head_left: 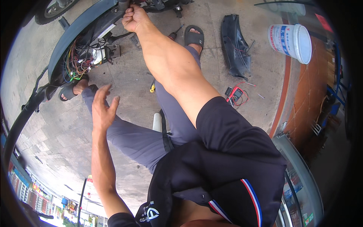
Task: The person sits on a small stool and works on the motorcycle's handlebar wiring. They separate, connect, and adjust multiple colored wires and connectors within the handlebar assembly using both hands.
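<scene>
My right arm reaches far forward to an electric scooter (85, 24) with a dark blue-grey body panel. There my right hand (134, 18) is closed, its fingers curled against the dark frame; what they grip, if anything, is hidden. My left hand (105, 108) hangs in the air over my left leg, fingers apart and nothing in it. Ahead of it, a tangle of coloured wires (77, 62) spills from the scooter's opened side. A silvery box-like part (99, 56) sits beside the wires.
On the paving to the right lie a black plastic shell (235, 47) and a red multimeter (236, 94) with leads. A white bucket (289, 42) stands farther right. A yellow-handled tool (152, 87) lies between my legs, and a glass case (298, 170) is at lower right.
</scene>
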A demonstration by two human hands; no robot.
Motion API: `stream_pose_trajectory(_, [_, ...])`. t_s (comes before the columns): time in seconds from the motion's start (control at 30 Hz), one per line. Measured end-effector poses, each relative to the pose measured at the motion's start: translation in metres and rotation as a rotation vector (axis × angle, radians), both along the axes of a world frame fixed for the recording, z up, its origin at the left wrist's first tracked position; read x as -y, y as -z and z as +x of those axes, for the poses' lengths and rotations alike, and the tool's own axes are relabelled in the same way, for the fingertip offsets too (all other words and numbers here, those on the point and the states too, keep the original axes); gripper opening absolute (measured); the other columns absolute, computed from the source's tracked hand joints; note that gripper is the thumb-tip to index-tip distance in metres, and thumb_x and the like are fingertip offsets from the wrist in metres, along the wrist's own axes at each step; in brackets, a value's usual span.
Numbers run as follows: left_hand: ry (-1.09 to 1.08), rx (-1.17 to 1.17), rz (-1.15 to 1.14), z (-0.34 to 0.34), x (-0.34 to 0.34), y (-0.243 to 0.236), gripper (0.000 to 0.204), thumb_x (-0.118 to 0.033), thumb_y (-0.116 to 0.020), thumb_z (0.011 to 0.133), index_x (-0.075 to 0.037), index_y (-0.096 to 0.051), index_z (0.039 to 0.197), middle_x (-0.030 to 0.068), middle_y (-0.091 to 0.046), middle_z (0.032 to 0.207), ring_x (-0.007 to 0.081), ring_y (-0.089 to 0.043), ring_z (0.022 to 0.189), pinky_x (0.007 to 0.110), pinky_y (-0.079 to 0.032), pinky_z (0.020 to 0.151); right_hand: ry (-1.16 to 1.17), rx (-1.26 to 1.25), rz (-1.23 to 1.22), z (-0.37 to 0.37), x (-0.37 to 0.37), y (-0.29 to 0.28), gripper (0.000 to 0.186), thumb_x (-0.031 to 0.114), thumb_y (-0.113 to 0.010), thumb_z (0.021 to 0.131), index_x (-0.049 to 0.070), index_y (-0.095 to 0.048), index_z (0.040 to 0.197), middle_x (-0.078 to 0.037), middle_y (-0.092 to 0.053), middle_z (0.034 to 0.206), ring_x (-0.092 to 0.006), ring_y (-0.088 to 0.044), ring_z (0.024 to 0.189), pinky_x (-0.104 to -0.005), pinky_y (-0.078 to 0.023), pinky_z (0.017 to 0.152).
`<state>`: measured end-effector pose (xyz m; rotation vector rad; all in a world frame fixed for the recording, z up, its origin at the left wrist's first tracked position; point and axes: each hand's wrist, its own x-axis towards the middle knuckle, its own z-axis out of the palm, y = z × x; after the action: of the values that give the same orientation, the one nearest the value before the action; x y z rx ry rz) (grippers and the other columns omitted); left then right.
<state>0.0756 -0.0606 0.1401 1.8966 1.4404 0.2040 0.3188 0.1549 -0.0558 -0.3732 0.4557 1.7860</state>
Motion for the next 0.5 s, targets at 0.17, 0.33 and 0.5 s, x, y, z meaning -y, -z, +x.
stream_pose_trajectory(0.17, [-0.447,0.133,-0.365,-0.05,0.098,0.015,0.045,-0.015,-0.069,0.087,0.002,-0.057,0.127,0.0143,-0.065,0.113,0.0212,-0.064,0.099,0.034,-0.052,0.085,-0.008,0.045,-0.021,0.0,-0.007,0.007,0.024,0.022,-0.049,0.098,0.017,-0.049,0.074,0.007,-0.046,0.057,-0.0051,-0.039,0.044,-0.021,-0.031,0.04])
stream_pose_trajectory(0.33, [-0.718,0.121,-0.482,-0.064,0.164,0.023,0.042,-0.014,-0.066,0.09,0.005,-0.057,0.126,0.0157,-0.065,0.117,0.0206,-0.063,0.108,0.031,-0.049,0.094,0.171,0.177,-0.225,-0.018,-0.01,0.002,0.023,0.021,-0.042,0.101,0.019,-0.049,0.079,0.008,-0.042,0.056,-0.0059,-0.035,0.043,-0.0213,-0.027,0.038])
stream_pose_trajectory(0.5, [-0.688,0.075,-0.454,-0.054,0.178,0.024,0.041,-0.015,-0.067,0.088,0.004,-0.059,0.124,0.0148,-0.067,0.113,0.0197,-0.064,0.105,0.031,-0.05,0.092,0.075,0.339,-0.111,-0.008,-0.002,-0.007,0.024,0.024,-0.044,0.102,0.019,-0.049,0.08,0.007,-0.043,0.059,-0.0067,-0.036,0.045,-0.0217,-0.028,0.038])
